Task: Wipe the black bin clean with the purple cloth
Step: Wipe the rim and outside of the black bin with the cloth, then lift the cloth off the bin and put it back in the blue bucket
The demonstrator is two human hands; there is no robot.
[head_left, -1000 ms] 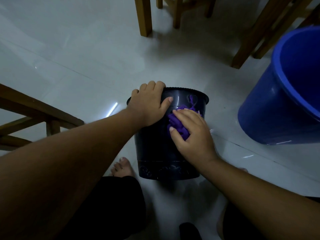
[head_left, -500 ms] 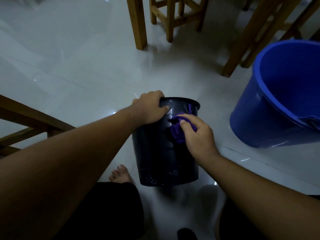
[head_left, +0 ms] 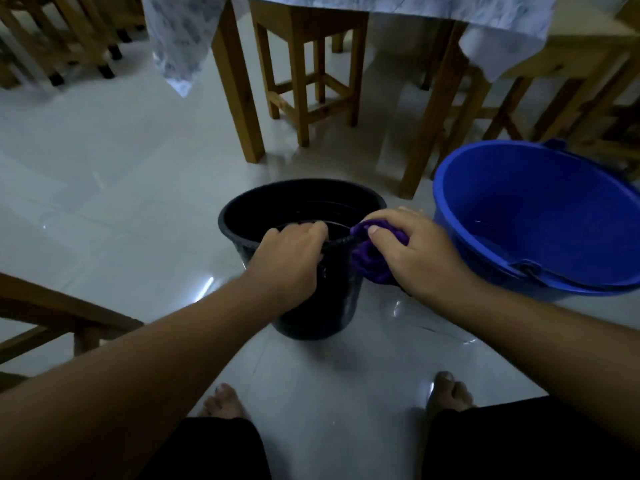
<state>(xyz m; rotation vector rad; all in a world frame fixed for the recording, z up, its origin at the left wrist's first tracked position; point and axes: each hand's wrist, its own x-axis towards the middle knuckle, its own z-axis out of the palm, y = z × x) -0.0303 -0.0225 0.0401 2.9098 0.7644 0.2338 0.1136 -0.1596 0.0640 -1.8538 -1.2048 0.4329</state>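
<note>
The black bin (head_left: 298, 202) stands upright on the pale tiled floor in the middle of the view, its mouth open towards me. My left hand (head_left: 287, 261) grips its near rim, fingers hooked over the edge into the bin. My right hand (head_left: 412, 251) holds the bunched purple cloth (head_left: 369, 261) against the outer right side of the bin, just below the rim. Most of the cloth is hidden under my palm and fingers.
A large blue bucket (head_left: 540, 216) holding some water stands close on the right. Wooden table legs (head_left: 239, 84) and a stool (head_left: 308, 74) stand just behind the bin, under a hanging tablecloth. A wooden chair frame (head_left: 52, 317) is at left. My bare feet (head_left: 225, 403) rest near the bottom.
The view has tilted up, so the bin's open mouth now shows. My right hand has carried the cloth from the near wall round to the bin's right side by the rim. My left hand keeps its grip.
</note>
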